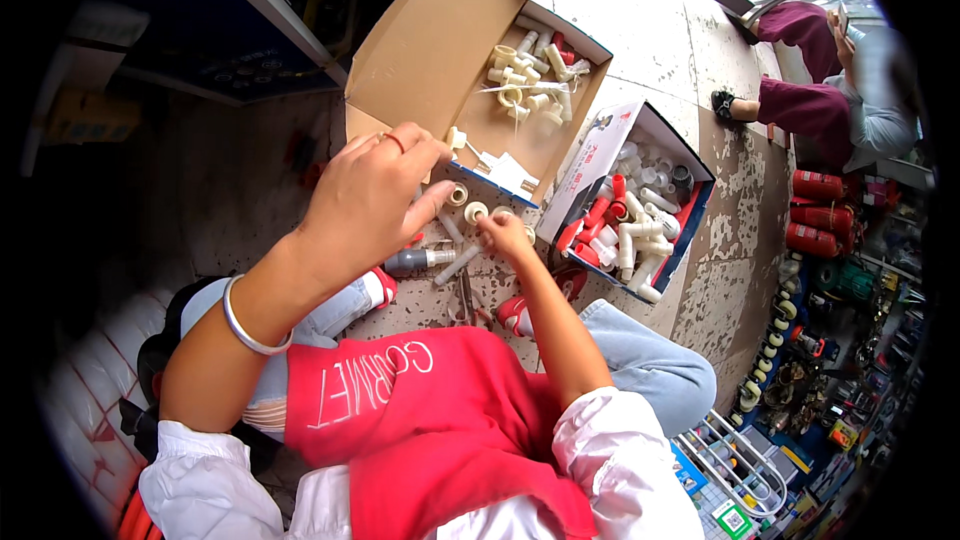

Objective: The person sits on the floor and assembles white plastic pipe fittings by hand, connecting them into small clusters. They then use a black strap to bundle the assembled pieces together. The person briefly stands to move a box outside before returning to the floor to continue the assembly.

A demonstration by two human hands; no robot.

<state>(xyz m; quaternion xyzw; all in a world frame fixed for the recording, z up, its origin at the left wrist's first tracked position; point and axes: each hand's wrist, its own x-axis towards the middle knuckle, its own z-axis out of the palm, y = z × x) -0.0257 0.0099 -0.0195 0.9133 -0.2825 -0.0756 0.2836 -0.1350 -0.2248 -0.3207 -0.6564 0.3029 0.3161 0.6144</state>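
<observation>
My left hand (370, 195) is raised over the floor, fingers pinched on a small white plastic pipe fitting (456, 137). It hovers at the near edge of an open cardboard box (420, 50) that holds several cream and white fittings (525, 80). My right hand (505, 235) reaches down to the floor, its fingertips on a small white ring fitting (476, 211). Beside it lie another ring (458, 194), a short white pipe piece (455, 267) and a grey fitting (415, 260).
A second open box (700, 175) at the right holds white and red pipe parts (625, 225). Another person (830, 80) sits at the far right. Red cylinders (818, 210) and shop goods line the right side. A blue shelf (230, 30) stands far left. Pliers (467, 295) lie near my feet.
</observation>
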